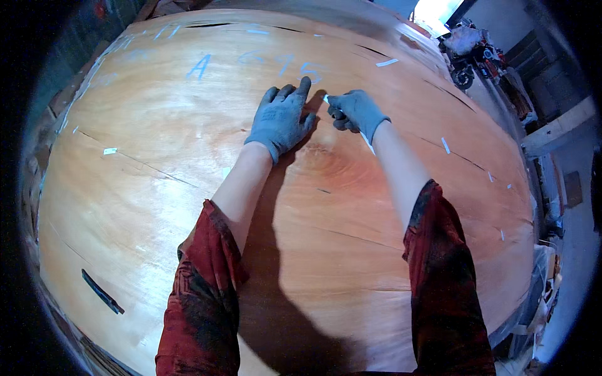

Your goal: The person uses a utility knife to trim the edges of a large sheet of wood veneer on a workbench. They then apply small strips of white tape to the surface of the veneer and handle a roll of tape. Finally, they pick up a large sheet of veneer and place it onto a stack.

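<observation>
I have left hand [281,119] on the wood sheet [157,219], fingers spread, right hand [357,113] pinching a white strip [325,98] toward its far edge, black piece [102,291] by near-left corner, motorcycle [481,61] past far-right.

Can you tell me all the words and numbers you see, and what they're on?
Wood sheet, far part: big blue handwriting, which I won't copy out.
Wood sheet, far left: smaller blue marks, too faint to read.
Left glove: any marks are too blurred to read.
</observation>
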`<state>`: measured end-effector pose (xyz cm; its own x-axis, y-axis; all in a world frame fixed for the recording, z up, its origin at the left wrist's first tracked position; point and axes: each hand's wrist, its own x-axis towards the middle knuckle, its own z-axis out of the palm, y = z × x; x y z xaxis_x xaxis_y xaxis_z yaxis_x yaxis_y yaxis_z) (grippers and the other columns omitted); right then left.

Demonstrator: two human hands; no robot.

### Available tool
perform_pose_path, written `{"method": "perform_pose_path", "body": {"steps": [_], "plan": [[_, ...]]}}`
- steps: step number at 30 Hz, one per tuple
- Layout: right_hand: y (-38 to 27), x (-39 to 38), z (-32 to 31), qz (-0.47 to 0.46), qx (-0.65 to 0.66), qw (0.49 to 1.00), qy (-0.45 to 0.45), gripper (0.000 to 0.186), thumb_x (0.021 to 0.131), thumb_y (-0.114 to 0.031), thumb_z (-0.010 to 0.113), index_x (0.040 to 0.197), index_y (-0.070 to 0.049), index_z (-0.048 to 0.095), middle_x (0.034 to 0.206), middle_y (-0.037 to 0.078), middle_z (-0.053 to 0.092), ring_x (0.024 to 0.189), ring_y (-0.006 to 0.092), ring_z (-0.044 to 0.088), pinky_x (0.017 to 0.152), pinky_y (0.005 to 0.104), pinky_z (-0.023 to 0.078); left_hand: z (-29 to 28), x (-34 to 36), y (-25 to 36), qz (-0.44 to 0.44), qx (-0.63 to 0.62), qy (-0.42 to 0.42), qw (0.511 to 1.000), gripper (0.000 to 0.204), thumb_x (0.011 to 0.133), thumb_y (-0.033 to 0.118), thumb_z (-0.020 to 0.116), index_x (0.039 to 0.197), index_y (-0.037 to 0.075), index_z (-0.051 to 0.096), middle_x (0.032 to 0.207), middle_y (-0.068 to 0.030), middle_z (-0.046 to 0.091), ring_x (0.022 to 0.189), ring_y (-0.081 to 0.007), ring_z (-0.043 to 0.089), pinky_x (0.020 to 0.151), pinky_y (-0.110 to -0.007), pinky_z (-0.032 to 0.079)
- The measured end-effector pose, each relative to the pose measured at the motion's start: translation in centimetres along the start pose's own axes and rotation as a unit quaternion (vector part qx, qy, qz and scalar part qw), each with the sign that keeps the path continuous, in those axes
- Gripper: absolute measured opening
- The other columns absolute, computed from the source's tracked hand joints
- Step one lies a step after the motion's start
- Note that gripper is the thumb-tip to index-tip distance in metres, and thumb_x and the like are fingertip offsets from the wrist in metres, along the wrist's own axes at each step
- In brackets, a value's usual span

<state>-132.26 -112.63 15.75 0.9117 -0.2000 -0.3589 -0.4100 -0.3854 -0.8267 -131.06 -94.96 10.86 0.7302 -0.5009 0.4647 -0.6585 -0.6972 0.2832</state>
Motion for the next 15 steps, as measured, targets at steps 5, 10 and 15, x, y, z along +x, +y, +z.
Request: {"method": "perform_pose_path", "body": {"steps": [5,10,15], "plan": [[-0.7,0.5,-0.1,0.051,0.001,0.999,-0.001,0.022,0.082,-0.017,0.056,0.068,-0.002,0.061,0.057,0.009,0.059,0.046,0.0190,0.058,0.038,0.0302,0.038,0.3,-0.1,0.2,0.030,0.017,0.077,0.996,0.068,0.080,0.032,0.059,0.136,0.006,0.032,0.127,-0.0169,0.049,0.127,-0.0328,0.035,0.103,-0.046,0.027],[-0.7,0.4,-0.6,0.044,-0.125,0.991,-0.027,0.023,0.083,-0.016,0.051,0.071,0.001,0.061,0.060,0.012,0.060,0.047,0.0219,0.059,0.042,0.0336,0.046,1.6,1.3,1.0,0.120,0.002,0.000,0.993,0.061,0.079,0.025,0.058,0.135,0.013,0.037,0.133,-0.0120,0.044,0.130,-0.0303,0.032,0.104,-0.046,0.025],[0.1,-0.8,-1.2,0.037,-0.161,0.986,-0.002,0.022,0.083,-0.015,0.049,0.078,0.001,0.063,0.071,0.015,0.064,0.055,0.0247,0.063,0.051,0.0360,0.052,1.6,2.3,2.3,0.079,0.074,-0.137,0.985,0.057,0.079,0.019,0.056,0.133,0.021,0.040,0.134,-0.0076,0.043,0.130,-0.0284,0.032,0.106,-0.050,0.021]]}}
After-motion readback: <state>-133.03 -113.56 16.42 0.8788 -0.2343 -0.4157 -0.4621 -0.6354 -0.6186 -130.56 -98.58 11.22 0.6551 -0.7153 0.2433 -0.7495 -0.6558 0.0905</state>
